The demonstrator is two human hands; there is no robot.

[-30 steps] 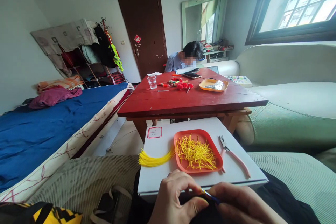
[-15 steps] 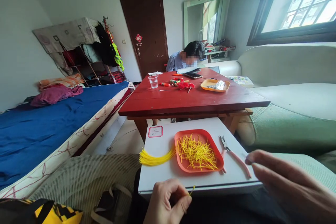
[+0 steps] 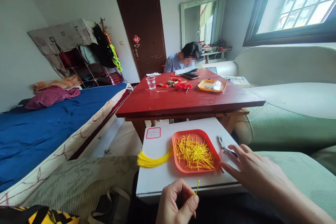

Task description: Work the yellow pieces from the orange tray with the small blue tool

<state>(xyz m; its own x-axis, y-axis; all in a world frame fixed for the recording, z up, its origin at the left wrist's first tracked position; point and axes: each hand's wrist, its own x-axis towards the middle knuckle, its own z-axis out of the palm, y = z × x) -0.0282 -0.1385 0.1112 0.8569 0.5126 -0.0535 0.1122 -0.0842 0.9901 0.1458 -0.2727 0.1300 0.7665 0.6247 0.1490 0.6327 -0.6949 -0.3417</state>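
My left hand (image 3: 176, 203) pinches one short yellow wire (image 3: 197, 187) upright at the white board's (image 3: 160, 178) near edge, clear of the orange tray (image 3: 178, 162) at twelve o'clock, while my right hand (image 3: 253, 171), fingers spread and empty, settles over the pliers (image 3: 223, 144) at two o'clock.

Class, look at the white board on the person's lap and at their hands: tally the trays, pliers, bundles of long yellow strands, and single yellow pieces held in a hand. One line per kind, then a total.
Orange tray: 1
Pliers: 1
Bundle of long yellow strands: 1
Single yellow piece pinched in left hand: 1
Total: 4
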